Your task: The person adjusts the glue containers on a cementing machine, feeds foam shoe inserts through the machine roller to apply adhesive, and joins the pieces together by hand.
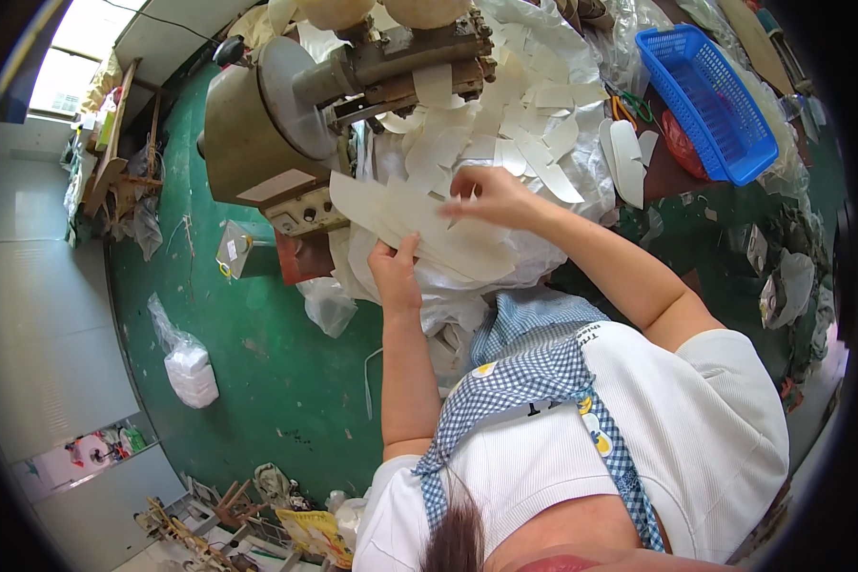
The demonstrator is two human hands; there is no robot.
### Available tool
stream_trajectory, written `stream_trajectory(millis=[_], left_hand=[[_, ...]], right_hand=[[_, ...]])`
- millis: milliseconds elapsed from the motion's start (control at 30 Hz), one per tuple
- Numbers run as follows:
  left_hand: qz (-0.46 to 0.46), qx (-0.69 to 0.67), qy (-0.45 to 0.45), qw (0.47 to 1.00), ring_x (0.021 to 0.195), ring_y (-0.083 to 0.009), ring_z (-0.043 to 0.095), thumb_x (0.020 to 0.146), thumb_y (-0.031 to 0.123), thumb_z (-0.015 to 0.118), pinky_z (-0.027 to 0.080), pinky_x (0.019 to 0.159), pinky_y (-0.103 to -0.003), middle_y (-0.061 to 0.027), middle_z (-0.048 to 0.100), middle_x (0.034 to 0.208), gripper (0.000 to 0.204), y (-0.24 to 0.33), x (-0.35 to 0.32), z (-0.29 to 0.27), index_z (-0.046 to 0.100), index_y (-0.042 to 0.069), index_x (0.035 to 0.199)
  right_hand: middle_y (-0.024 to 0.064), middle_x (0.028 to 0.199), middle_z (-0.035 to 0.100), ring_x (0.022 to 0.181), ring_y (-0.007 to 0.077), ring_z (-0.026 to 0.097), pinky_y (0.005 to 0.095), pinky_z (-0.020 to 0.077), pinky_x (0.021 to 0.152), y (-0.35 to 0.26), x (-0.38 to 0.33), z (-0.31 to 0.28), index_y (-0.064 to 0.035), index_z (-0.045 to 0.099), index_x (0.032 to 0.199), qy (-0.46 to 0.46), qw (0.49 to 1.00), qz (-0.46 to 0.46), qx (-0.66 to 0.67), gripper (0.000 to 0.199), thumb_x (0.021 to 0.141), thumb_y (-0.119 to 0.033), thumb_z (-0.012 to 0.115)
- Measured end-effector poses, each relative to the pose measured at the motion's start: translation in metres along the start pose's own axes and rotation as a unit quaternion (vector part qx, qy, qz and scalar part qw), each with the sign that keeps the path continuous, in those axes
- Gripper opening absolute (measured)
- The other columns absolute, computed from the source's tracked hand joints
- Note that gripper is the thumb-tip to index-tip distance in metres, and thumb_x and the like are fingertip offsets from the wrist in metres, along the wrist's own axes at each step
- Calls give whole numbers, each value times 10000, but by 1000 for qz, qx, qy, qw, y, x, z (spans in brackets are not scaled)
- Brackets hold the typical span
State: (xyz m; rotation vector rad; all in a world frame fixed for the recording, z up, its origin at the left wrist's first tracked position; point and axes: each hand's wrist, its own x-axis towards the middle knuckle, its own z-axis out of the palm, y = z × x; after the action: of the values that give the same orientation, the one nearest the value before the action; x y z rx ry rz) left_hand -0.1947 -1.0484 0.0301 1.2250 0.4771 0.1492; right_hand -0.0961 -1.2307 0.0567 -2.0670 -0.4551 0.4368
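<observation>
Cut-off dark hair [456, 529], left hand [397, 275] gripping pale pieces [453, 253], right hand [494, 196] blurred

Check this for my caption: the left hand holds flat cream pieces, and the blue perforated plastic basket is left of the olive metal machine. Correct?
Not quite: the head view shows the blue perforated plastic basket to the right of the olive metal machine. The left hand does hold flat cream pieces.

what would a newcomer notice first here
Probably the bright blue basket, upper right. Then the olive machine, upper left of centre, beside a heap of pale pieces. Near the middle, the left hand holds a pale stack, the right hand close by.
</observation>
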Motion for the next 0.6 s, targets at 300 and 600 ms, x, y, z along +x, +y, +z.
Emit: stream_trajectory(millis=[300,600], left_hand=[[-63,-39,-97,992,801,-161,631,844,73,582,535,707,-303,-79,646,934,203,10,-1,26,611,-22,1022],[-103,-78,22,991,725,-112,595,810,106,596,488,598,-269,-44,630,860,147,-11,11,20,614,-1,908]], right_hand=[[38,825,608,751,161,560,295,465,651,7,-11,-4,-72,667,926,47,991,-74,101,235,749,-219,718],[78,794,646,648,146,624,253,505,566,-20,-29,3,-35,653,1004,293,921,-251,55,205,800,-52,651]])
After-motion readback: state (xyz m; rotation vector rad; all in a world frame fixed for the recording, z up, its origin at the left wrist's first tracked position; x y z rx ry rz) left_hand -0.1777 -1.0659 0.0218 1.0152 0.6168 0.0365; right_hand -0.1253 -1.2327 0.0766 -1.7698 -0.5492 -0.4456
